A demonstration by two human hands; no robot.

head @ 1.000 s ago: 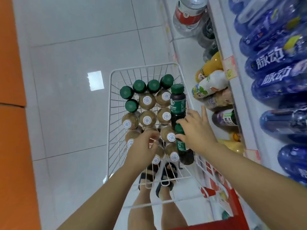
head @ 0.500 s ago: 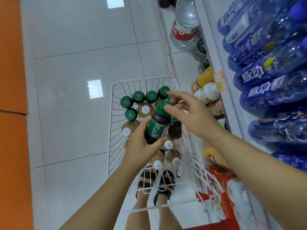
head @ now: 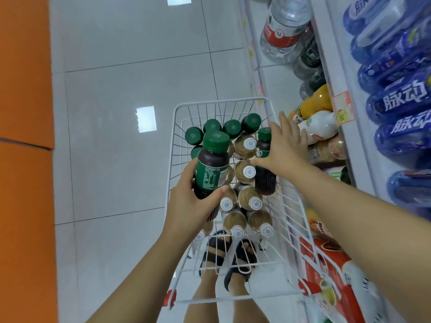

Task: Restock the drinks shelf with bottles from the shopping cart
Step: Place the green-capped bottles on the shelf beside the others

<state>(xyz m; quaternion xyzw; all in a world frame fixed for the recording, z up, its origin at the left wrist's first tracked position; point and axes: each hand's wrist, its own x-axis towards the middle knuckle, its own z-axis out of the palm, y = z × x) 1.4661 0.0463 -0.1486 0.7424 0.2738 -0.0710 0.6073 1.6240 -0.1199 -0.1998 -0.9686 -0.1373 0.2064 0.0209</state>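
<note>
The white wire shopping cart [head: 221,102] stands below me, beside the drinks shelf [head: 326,73] on the right. It holds several dark green-capped bottles [head: 231,128] at its far end and several tan white-capped bottles [head: 248,171] nearer me. My left hand [head: 191,207] grips a dark bottle with a green cap and label [head: 211,170], lifted above the cart's left side. My right hand [head: 283,148] wraps a second dark green-capped bottle [head: 263,145] at the cart's right side, thumb across its front.
Blue sports-drink bottles [head: 396,101] fill the upper shelf. An orange juice bottle [head: 316,102] and a white bottle [head: 320,125] lie on the lower shelf, with a large water bottle [head: 283,29] beyond. A red carton [head: 335,273] sits low right. My sandalled feet [head: 229,259] stand under the cart.
My left hand took the first dark bottle and lifted it out to the left. My right hand let go of it and moved right onto the second dark bottle.
</note>
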